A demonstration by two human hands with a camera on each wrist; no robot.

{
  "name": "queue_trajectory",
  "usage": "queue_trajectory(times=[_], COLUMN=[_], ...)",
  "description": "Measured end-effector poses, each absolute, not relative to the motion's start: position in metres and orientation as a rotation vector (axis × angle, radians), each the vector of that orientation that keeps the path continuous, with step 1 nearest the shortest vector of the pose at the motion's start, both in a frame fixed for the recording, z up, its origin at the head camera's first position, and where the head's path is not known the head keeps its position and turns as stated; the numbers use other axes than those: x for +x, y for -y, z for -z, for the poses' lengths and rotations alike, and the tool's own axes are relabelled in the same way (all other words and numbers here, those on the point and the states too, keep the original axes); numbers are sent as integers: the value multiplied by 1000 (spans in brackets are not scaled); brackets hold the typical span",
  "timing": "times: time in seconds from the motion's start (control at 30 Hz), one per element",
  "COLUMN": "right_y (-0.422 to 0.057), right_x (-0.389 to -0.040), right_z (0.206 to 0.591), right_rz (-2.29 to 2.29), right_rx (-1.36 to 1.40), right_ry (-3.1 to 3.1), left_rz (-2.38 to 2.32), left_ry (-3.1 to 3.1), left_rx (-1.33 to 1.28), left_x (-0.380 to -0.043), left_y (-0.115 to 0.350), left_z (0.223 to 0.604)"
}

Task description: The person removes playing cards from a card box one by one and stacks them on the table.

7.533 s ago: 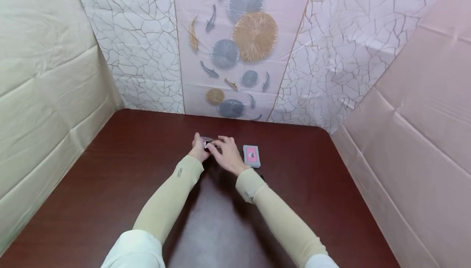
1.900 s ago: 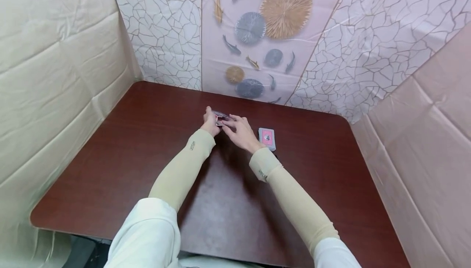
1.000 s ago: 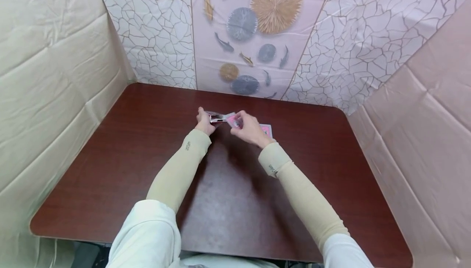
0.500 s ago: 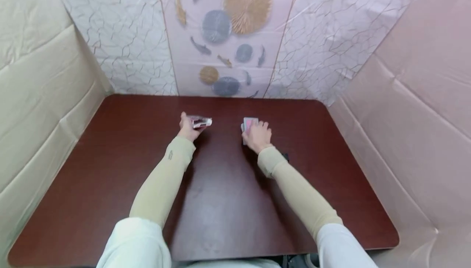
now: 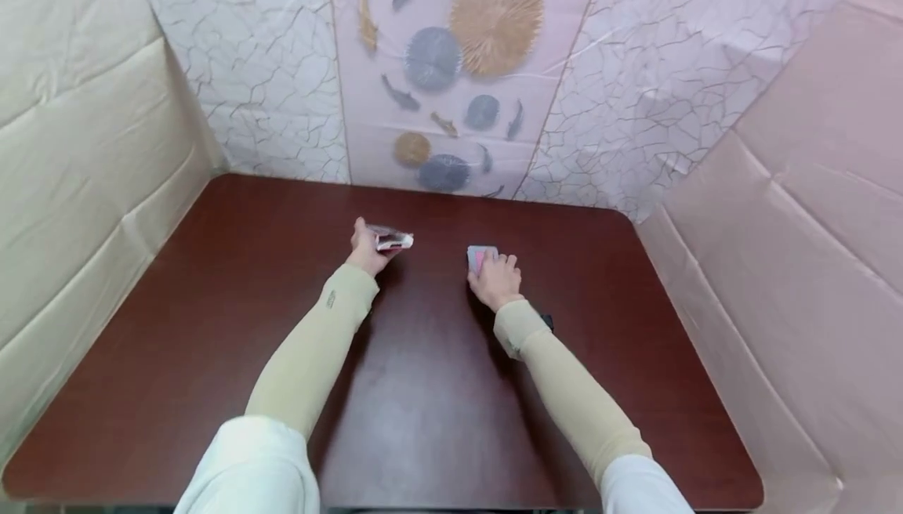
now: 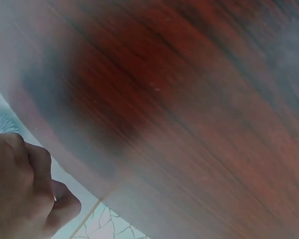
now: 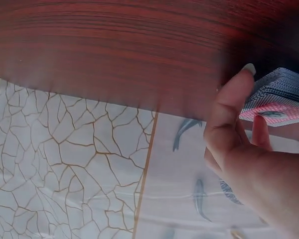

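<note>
Touching the deck of cards point(image 7: 284, 89), on the bench point(image 5: 423, 389) right of middle, with one fingertip of the right hand point(image 5: 496, 280) on its pink face and with thumb along its edge; cannot tell whether clamped. One second ago, carrying a single card; now showing none apart, so probably having added it to the deck. Farther left, gripping a white-and-pink bundle point(image 5: 393, 241) in the left hand point(image 5: 365, 249).

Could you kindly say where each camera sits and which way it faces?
Head: head-worn, facing forward and down at the table; left hand, right hand and sleeves show.
Left wrist: worn there, facing table; left hand shows.
Right wrist: worn there, facing table and wall; right hand shows.
Head and right wrist share the card deck.
</note>
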State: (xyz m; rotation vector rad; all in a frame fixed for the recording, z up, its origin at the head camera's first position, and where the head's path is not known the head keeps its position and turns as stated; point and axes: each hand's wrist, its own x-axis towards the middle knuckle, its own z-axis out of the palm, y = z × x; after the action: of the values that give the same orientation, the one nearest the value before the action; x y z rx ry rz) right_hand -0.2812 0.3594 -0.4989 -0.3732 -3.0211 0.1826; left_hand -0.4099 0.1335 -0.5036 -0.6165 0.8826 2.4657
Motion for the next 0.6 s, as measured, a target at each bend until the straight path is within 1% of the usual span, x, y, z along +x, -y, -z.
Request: queue_trajectory(times=[0.1, 0.13, 0.2, 0.27, 0.3, 0.4, 0.47, 0.53, 0.6], right_y=[-359, -357, -347, -331, -321, -293, -278, -268, -261], right_x=[-282, -282, -282, -281, -282, -287, -292, -296, -298], right_z=[492, 489, 483, 475, 471, 456, 450, 448, 449], right_rz=[-236, -259, -358, -528, -618, -863, -922, -883, -836], right_rx=[-395, -382, -287, -121, -14, 246, 305, 285, 252], right_ry=[2945, 2918, 2863, 2796, 2758, 2636, 2559, 2518, 2494], left_rz=[-2486, -2467, -2464, -2455, -2441, -2453, -2450, -2461, -2456], left_ry=[-890, -925, -929, -957, -972, -987, -996, -986, -998], left_rx=[-511, -542, -516, -534, -554, -510, -500, -475, -493], left_x=[-447, -448, -454, -448, -442, -447, -457, -472, -478], left_y=[-145, -148, -147, -144, -142, -146, -156, -168, -175], left_z=[531, 529, 542, 545, 540, 556, 568, 586, 589])
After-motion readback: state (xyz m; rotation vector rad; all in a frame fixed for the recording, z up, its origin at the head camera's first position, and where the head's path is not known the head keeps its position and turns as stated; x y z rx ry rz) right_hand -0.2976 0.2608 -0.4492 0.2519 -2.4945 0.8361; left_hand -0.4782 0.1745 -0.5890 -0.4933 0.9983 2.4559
